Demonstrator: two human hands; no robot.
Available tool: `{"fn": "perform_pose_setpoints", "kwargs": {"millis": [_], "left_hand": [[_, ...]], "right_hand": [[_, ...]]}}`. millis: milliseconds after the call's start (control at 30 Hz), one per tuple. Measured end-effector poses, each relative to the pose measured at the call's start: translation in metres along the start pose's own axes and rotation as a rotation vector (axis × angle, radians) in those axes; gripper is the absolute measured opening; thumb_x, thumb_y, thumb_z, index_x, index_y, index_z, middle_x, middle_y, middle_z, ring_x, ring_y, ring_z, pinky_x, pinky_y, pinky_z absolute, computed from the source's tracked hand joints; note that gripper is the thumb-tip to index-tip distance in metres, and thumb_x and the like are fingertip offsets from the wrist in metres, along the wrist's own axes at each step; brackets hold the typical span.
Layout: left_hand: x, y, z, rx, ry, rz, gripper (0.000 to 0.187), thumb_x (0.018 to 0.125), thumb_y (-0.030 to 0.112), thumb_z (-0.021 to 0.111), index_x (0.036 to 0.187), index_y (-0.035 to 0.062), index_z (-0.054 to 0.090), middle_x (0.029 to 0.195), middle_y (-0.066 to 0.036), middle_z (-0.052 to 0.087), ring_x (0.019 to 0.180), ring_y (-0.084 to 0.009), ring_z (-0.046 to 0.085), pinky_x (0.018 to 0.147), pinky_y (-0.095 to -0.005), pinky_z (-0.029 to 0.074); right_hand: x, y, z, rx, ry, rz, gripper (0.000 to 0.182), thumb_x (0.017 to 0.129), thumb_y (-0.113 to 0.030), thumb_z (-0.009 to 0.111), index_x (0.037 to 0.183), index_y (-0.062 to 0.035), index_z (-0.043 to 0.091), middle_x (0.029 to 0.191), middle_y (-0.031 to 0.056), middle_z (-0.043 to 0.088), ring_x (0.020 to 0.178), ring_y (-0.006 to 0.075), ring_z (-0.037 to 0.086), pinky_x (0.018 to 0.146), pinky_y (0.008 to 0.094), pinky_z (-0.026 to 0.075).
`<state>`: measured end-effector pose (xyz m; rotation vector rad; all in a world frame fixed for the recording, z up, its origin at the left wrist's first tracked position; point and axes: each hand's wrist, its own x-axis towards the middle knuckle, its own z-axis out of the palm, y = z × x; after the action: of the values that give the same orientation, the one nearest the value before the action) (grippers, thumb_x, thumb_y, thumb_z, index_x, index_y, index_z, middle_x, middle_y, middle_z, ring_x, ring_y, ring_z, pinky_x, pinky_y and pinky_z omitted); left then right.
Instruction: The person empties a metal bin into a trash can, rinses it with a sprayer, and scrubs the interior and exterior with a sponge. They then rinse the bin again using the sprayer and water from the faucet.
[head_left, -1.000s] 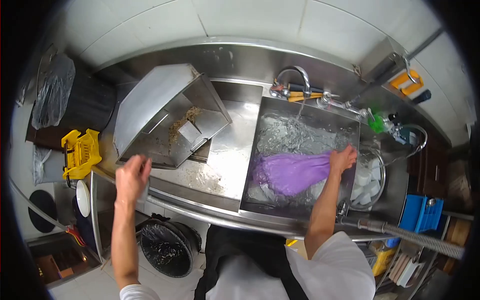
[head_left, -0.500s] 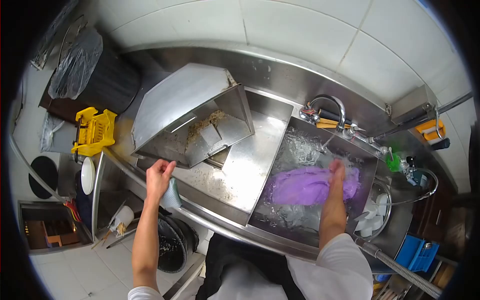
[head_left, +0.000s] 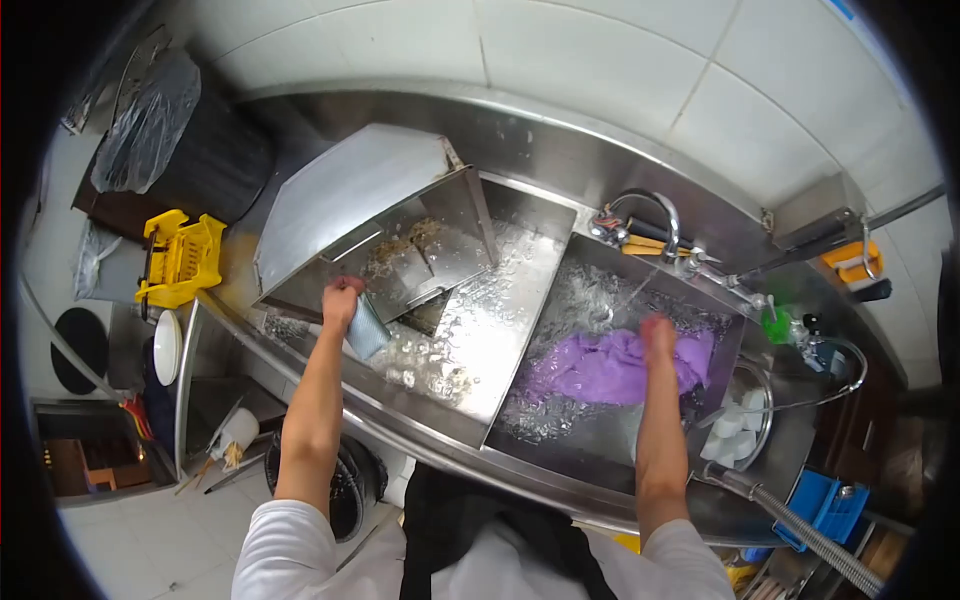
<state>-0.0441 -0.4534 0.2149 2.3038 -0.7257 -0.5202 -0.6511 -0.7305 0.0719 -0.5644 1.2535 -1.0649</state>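
On the left, my left hand [head_left: 343, 298] is closed around the top end of a pale blue-green, cup-like container [head_left: 368, 326], tilted over the left basin. A large stainless-steel hood-shaped piece [head_left: 350, 185] lies in that basin, its open side toward me, with brown food residue inside. Water now spreads across the basin floor [head_left: 470, 345]. In the right basin, my right hand [head_left: 657, 336] is closed at the upper edge of a bunched purple cloth [head_left: 590, 368] lying in moving water. Its fingertips are blurred.
A curved faucet [head_left: 665, 205] runs into the right basin. White cups [head_left: 738, 432] sit in a round rack beside it. At left stand a yellow plastic piece [head_left: 183, 258], a bagged dark bin [head_left: 215, 150] and a white plate [head_left: 167, 347]. A steel hose [head_left: 790, 520] crosses the lower right.
My left hand has moved inward over the left basin with the container, and water has splashed across its floor. The purple cloth is more bunched under my right hand.
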Motion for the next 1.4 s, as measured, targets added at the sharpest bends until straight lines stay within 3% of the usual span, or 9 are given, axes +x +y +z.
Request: {"fn": "perform_pose_setpoints", "kwargs": {"millis": [133,267,500,700,800,933,1067,1167,1400], "left_hand": [[-0.051,0.012,-0.008,0.034,0.186,-0.163,0.033,0.075,0.025,0.069,0.102,0.0065,0.069,0.090,-0.015,0.071,0.088,-0.0266,0.067,0.081,-0.0360,0.050],[-0.039,-0.011,-0.019,0.003,0.188,-0.184,0.023,0.077,0.025,0.068,0.089,0.0050,0.072,0.087,-0.015,0.071,0.086,-0.0244,0.067,0.079,-0.0365,0.050],[-0.017,-0.015,-0.007,-0.033,0.239,-0.224,0.027,0.082,0.028,0.069,0.093,0.0033,0.072,0.086,-0.013,0.072,0.083,-0.0238,0.067,0.078,-0.0373,0.050],[-0.035,-0.033,-0.005,-0.075,0.334,-0.248,0.027,0.084,0.027,0.072,0.088,-0.0003,0.070,0.085,-0.012,0.071,0.080,-0.0186,0.065,0.075,-0.0350,0.049],[-0.056,-0.026,-0.001,-0.130,0.292,-0.213,0.029,0.084,0.026,0.072,0.085,-0.0022,0.069,0.080,-0.011,0.070,0.076,-0.0162,0.063,0.073,-0.0336,0.049],[-0.044,-0.042,0.006,-0.127,0.304,-0.156,0.026,0.085,0.025,0.070,0.085,-0.0015,0.070,0.077,-0.012,0.070,0.073,-0.0145,0.061,0.071,-0.0330,0.048],[-0.061,-0.019,0.018,-0.109,0.231,-0.190,0.029,0.085,0.025,0.070,0.085,-0.0042,0.070,0.078,-0.015,0.070,0.072,-0.0178,0.063,0.070,-0.0341,0.049],[-0.055,-0.011,0.022,0.076,0.397,-0.265,0.023,0.084,0.023,0.070,0.085,-0.0003,0.072,0.080,-0.016,0.071,0.073,-0.0231,0.066,0.071,-0.0359,0.050],[-0.062,-0.015,0.105,-0.270,0.391,-0.283,0.025,0.086,0.026,0.066,0.086,0.0020,0.071,0.082,-0.018,0.070,0.077,-0.0266,0.067,0.073,-0.0394,0.051]], "right_hand": [[0.034,0.025,-0.013,-0.544,0.620,-0.137,0.024,0.093,-0.024,0.048,0.095,-0.0081,0.065,0.085,0.0049,0.065,0.070,0.0167,0.059,0.063,0.0298,0.051],[-0.034,-0.022,0.085,-0.121,-0.548,0.412,0.036,0.095,-0.025,0.046,0.112,0.0042,0.059,0.109,0.0177,0.067,0.105,0.0283,0.064,0.085,0.0412,0.054],[-0.234,-0.098,0.298,0.366,-0.839,0.350,0.047,0.095,-0.014,0.054,0.137,0.0043,0.044,0.133,0.0192,0.053,0.123,0.0276,0.051,0.108,0.0363,0.039],[0.032,0.045,0.065,-0.469,0.252,-0.378,0.027,0.084,-0.014,0.051,0.100,0.0010,0.068,0.098,0.0149,0.069,0.091,0.0261,0.061,0.082,0.0392,0.048],[0.028,0.007,0.051,-0.717,0.559,-0.051,0.031,0.087,-0.015,0.046,0.098,0.0046,0.067,0.095,0.0177,0.068,0.090,0.0298,0.063,0.082,0.0399,0.050],[-0.048,-0.027,0.145,0.069,-0.530,0.304,0.038,0.097,-0.021,0.043,0.120,0.0053,0.057,0.121,0.0215,0.061,0.117,0.0314,0.057,0.103,0.0401,0.045],[-0.229,-0.098,0.288,0.507,-0.820,0.468,0.050,0.098,-0.017,0.050,0.140,0.0058,0.035,0.136,0.0206,0.049,0.128,0.0299,0.048,0.109,0.0372,0.036],[-0.237,-0.038,0.289,-0.201,-0.923,0.058,0.046,0.096,-0.019,0.057,0.136,-0.0020,0.045,0.132,0.0171,0.054,0.122,0.0244,0.053,0.100,0.0339,0.043],[-0.260,0.105,0.318,-0.676,-0.929,0.321,0.089,0.077,-0.037,0.079,0.143,0.0029,0.034,0.130,0.0192,0.054,0.111,0.0280,0.059,0.079,0.0417,0.056]]}}
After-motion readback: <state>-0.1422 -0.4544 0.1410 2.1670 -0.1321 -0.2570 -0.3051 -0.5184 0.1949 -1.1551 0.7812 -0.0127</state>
